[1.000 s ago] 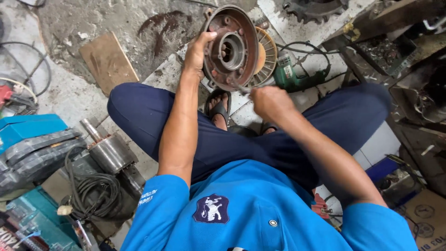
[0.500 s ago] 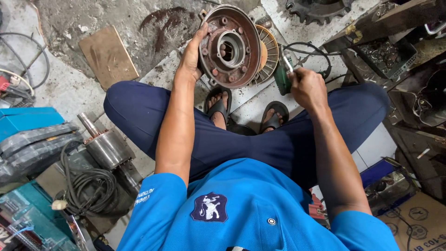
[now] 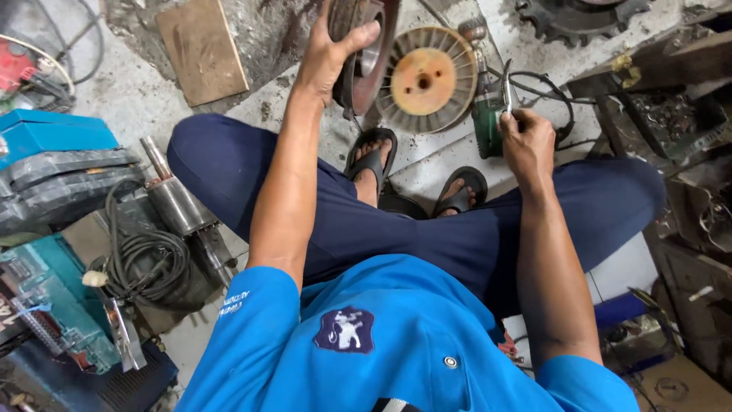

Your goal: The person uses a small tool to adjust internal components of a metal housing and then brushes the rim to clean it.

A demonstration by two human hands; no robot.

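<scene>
Brake disc (image 3: 364,46) (rusty, on edge) gripped by left hand (image 3: 329,57); right hand (image 3: 526,137) closed around thin metal tool (image 3: 506,90).

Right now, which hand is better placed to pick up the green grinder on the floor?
The right hand: it is beside the green grinder, holding only a thin tool. The left hand is busy gripping the metal disc upright.

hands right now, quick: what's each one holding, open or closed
Left hand: closed on the rim of the rusty brake drum, held on edge.
Right hand: closed around a thin metal tool, beside the green angle grinder.
</scene>
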